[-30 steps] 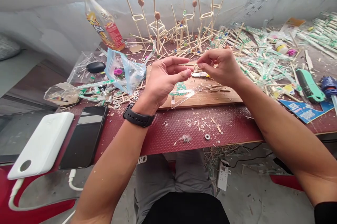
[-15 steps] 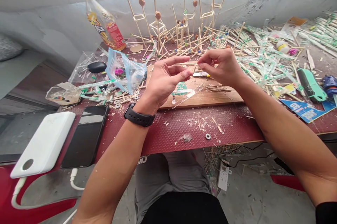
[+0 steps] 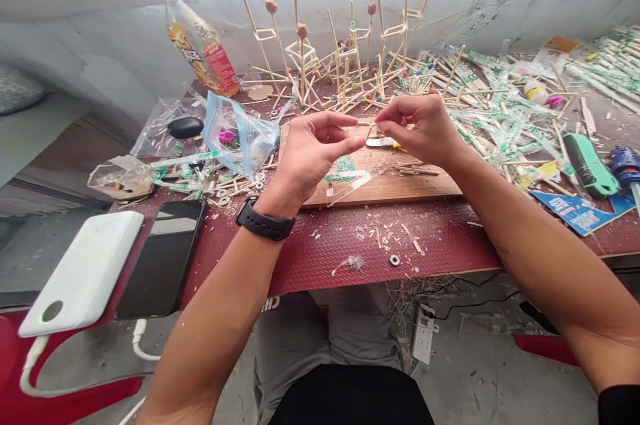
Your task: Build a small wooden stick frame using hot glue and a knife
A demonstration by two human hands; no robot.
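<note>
Both my hands are raised above a wooden board [image 3: 400,186] on the red table. A thin wooden stick [image 3: 364,123] runs between them, level. My right hand [image 3: 423,126] pinches one end of it with thumb and forefinger. My left hand [image 3: 313,148], with a black watch at the wrist, has its fingers curled round the other end. Loose short sticks [image 3: 413,166] and an empty clear wrapper [image 3: 350,180] lie on the board below.
Stick figures with clay balls [image 3: 345,45] stand at the back by the wall, beside an orange drink bottle [image 3: 197,38]. Wrapped chopsticks [image 3: 505,112] litter the right side, with a green cutter [image 3: 590,162]. A zip bag [image 3: 237,135], phone [image 3: 160,258] and white power bank [image 3: 83,272] lie left.
My left fingers have curled in closer round the stick's end. Both hands otherwise stay in place.
</note>
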